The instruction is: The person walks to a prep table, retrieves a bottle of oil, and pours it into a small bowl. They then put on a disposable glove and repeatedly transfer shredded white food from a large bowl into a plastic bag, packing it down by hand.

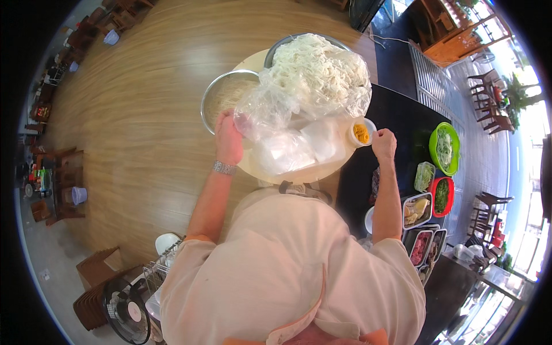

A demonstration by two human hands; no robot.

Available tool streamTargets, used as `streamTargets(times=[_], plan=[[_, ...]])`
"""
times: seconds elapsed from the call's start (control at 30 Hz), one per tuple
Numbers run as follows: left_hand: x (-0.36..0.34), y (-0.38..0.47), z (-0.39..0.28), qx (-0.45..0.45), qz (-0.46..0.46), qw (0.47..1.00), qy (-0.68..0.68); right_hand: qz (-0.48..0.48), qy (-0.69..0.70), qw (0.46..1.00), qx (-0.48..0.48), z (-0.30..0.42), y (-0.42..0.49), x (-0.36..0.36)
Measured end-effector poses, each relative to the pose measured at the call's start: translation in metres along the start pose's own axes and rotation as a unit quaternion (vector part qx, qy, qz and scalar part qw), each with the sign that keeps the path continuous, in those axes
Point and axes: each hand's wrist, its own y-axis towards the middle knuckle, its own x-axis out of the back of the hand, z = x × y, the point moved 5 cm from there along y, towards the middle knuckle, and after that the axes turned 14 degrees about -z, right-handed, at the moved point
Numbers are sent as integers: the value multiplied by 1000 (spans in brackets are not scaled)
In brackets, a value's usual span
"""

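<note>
My left hand [229, 137], with a watch on the wrist, grips the edge of a clear plastic bag [269, 103] beside a metal bowl [207, 88] of thin noodles [233, 92]. Behind the bag, white rice noodles [317, 64] are heaped high in a larger metal basin [271, 54], partly wrapped in clear plastic. A stack of clear plastic bags [297, 148] lies on the round table [297, 174] before me. Curled by the rim of a small plastic tub [352, 137] of yellow rubber bands [361, 133] is my right hand [384, 144]; its fingertips are too small to read.
On the black counter [388, 105] to the right stand a green basket [457, 155] of shredded vegetables, a red basket [451, 202] of greens and metal trays [405, 220] with meat. A fan [127, 310], stacked brown stools [92, 297] and a wire rack [155, 271] are at lower left.
</note>
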Motion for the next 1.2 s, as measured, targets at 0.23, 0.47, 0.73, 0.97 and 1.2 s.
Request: streamTargets(times=[0.23,0.47,0.73,0.97,1.2], plan=[[-13,-20,-11,13,-17,999,47,58,125,982,-130,-8,-17,-33],[-43,-39,-11,-84,77,986,126,-39,342,939,-4,103,-65,62],[-104,-81,21,-84,239,956,148,-42,263,946,183,210,-135,115],[-124,-105,39,-120,385,898,176,-60,359,930,-48,158,-144,109],[-114,-114,70,-206,403,832,320,-142,424,862,-240,107,-189,108]])
